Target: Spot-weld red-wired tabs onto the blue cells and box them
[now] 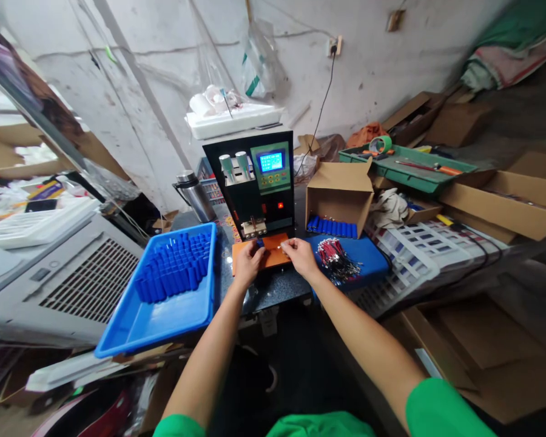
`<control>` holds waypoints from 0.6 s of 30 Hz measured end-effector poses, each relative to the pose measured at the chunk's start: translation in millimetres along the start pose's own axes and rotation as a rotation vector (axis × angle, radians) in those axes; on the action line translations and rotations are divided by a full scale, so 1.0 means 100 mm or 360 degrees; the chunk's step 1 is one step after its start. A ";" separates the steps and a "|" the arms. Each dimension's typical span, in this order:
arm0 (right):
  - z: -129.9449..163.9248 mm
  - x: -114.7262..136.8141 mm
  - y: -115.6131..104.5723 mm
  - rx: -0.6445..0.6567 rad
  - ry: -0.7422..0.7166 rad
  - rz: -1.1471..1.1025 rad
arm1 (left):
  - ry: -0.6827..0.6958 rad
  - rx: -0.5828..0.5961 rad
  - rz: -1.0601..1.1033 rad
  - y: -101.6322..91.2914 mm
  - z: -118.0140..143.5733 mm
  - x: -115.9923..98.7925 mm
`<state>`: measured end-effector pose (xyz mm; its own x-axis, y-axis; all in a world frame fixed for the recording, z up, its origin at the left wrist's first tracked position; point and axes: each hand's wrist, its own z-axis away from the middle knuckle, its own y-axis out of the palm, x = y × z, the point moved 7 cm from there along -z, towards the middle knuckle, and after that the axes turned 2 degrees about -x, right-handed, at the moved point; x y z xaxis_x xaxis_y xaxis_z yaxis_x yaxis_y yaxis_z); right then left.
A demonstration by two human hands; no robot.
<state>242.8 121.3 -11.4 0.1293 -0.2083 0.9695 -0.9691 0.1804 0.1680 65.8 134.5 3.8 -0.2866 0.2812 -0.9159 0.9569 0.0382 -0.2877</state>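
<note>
My left hand is closed at the left of an orange board, with a blue cylindrical cell partly showing at its fingertips. Over the board's right side, the thumb and finger of my right hand pinch together at a tiny pale piece, too small to name. Just behind both hands stands a black spot welder with a lit blue screen, its electrode tips above the board's back edge. Red and black wire leads lie in a bunch on a blue pad, right of my right hand.
A blue tray with rows of blue cells stands at left. An open cardboard box at right holds more cells. Behind the tray is a steel flask. A green tray with tools and tape sits farther right.
</note>
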 end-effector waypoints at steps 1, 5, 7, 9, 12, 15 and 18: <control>-0.06 0.00 0.06 0.0015 -0.0006 -0.0008 | 0.0001 -0.0002 0.0013 0.00 0.00 0.01; -0.24 -0.01 0.31 0.0049 -0.0034 0.0021 | 0.0023 -0.0005 0.0049 0.01 -0.01 0.05; -0.29 0.00 0.41 0.0084 -0.0047 0.0054 | 0.0029 -0.0012 0.0054 0.00 -0.01 0.06; -0.32 0.02 0.49 0.0121 -0.0060 0.0086 | 0.0040 -0.0016 0.0063 0.00 -0.01 0.06; -0.33 0.02 0.55 0.0142 -0.0073 0.0179 | 0.0048 -0.0039 0.0054 -0.01 0.00 0.05; -0.32 0.00 0.56 0.0133 -0.0074 0.0261 | 0.0036 -0.0055 0.0027 -0.01 0.00 0.05; -0.32 -0.02 0.56 0.0128 -0.0068 0.0289 | 0.0052 -0.0051 0.0021 0.00 0.01 0.05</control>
<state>194.7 162.8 2.0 -0.0566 -0.2200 0.9739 -0.9896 0.1418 -0.0255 64.0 135.4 -1.3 -0.2728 0.3132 -0.9096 0.9617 0.0646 -0.2662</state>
